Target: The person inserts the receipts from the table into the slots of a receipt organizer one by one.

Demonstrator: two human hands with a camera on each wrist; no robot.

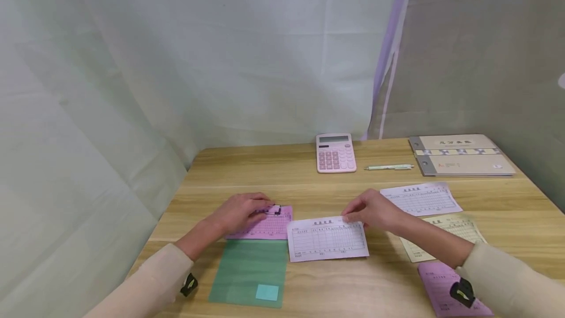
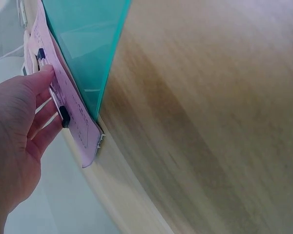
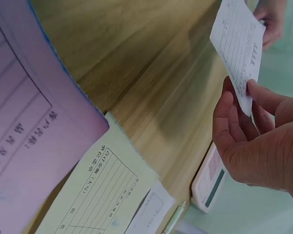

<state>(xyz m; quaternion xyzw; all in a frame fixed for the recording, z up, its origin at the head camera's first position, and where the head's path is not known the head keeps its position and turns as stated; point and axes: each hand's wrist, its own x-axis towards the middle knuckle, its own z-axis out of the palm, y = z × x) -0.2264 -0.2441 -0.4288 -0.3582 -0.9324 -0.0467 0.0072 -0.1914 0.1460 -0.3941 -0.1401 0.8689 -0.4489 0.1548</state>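
My left hand [image 1: 240,212] grips a pink form [image 1: 275,227] by its top edge, where a metal clip [image 2: 62,113] with black ends sits. The thumb lies on the front and the fingers curl behind. The pink form overlaps the top of a green folder [image 1: 249,269] with a light blue label. Between thumb and fingers, my right hand [image 1: 375,210] pinches the upper right corner of a white printed form [image 1: 327,239]. This form is tilted, its left edge beside the pink form. In the right wrist view the white form [image 3: 239,53] stretches toward the left hand.
At the right lie another white form [image 1: 423,199], a yellow form [image 1: 441,249] and a pink form [image 1: 437,288], partly under the right forearm. A pink calculator [image 1: 335,161], a pen [image 1: 388,167] and a beige ledger [image 1: 463,161] lie along the table's back, before a hanging sheet.
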